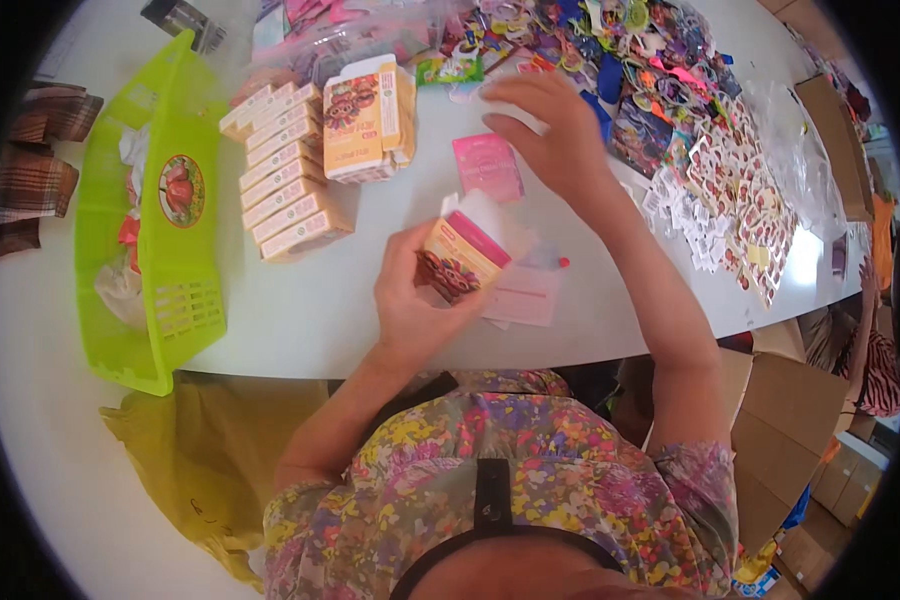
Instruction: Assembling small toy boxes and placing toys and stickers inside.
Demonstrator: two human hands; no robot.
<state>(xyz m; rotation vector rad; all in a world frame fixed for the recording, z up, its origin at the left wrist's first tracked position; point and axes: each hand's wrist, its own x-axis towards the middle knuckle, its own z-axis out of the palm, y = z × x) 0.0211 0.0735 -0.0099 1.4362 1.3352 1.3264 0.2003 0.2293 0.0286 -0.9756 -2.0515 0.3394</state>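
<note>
Near the table's front edge my left hand (410, 295) is closed around a small yellow and pink carton (463, 255), tilted, with its white top flaps standing up. My right hand (555, 130) is raised over the table beyond the carton. Its fingers are stretched out and apart, and I see nothing in them. Just left of that hand lies a pink packet (488, 166), and past its fingertips a small green packet (450, 68). Pale pink cards (522, 298) and something with a red tip lie by the held carton, partly hidden behind it.
A row of closed small cartons (290, 180) stands beside a stack of flattened yellow cartons (362, 120). At the left is a green plastic basket (185, 250). Colourful small trinkets (620, 60) heap at the back, with printed stickers (745, 190) at the right. Cardboard boxes (785, 410) stand below the table.
</note>
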